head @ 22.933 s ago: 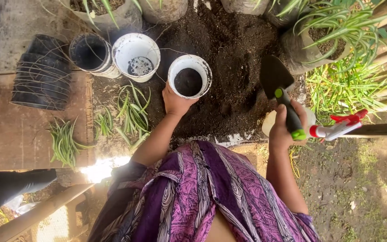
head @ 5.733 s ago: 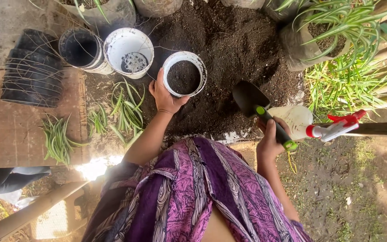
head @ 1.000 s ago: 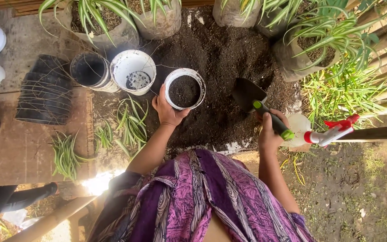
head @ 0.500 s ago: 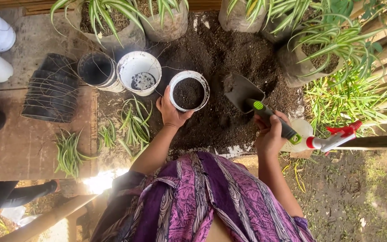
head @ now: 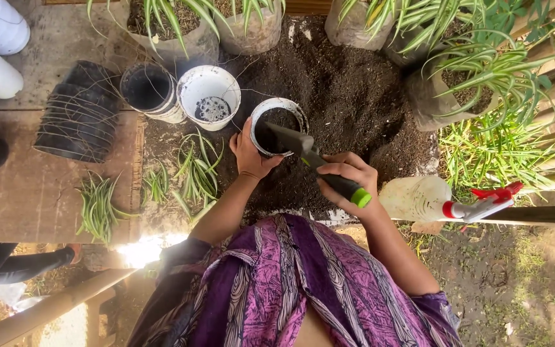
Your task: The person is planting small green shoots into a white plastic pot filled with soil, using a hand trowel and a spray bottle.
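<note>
My left hand [head: 249,157] grips the near-left rim of a small white pot [head: 279,108] partly filled with dark soil. My right hand [head: 348,175] holds a garden trowel [head: 303,146] by its black handle with a green end. The trowel's dark blade is tipped over the pot's opening. Pot and hands sit on a spread of dark loose soil [head: 348,83].
An empty white pot [head: 209,96] and a dark-lined pot [head: 148,88] stand to the left, beside a stack of black nursery pots [head: 75,110]. Loose green plantlets [head: 194,173] lie on the boards. A spray bottle with red trigger [head: 444,200] lies right. Potted striped-leaf plants [head: 476,64] line the back.
My right hand has swung the trowel left from the soil pile to over the white pot. My left hand has kept its hold on the pot.
</note>
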